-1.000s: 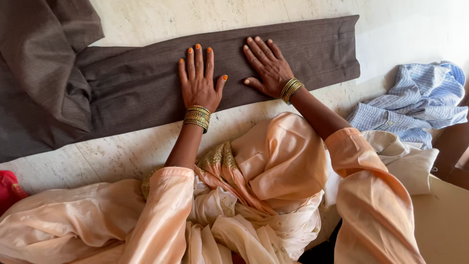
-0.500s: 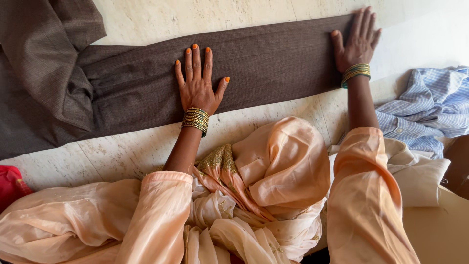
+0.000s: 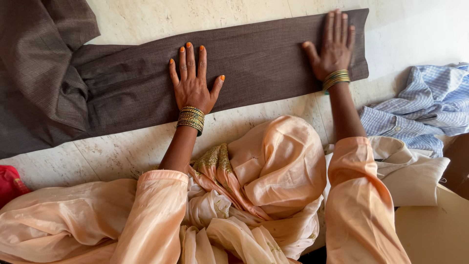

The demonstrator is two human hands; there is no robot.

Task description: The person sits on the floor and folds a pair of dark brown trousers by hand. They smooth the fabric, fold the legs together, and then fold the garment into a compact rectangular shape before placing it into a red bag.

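Head view shows our left hand [image 3: 194, 83] pressed flat, fingers spread, on the middle of the brown trouser leg [image 3: 259, 58] stretched across the pale stone floor [image 3: 122, 151]. Our right hand [image 3: 334, 46] lies flat near its hem, gripping nothing. Beside it sits a blue checked shirt [image 3: 425, 107].

Head view: worn on your head, it looks steeply down at the floor before you.
Range: close; your left hand [image 3: 194, 88] and right hand [image 3: 333, 48] fill the upper half.
Shared field: none; one view only.
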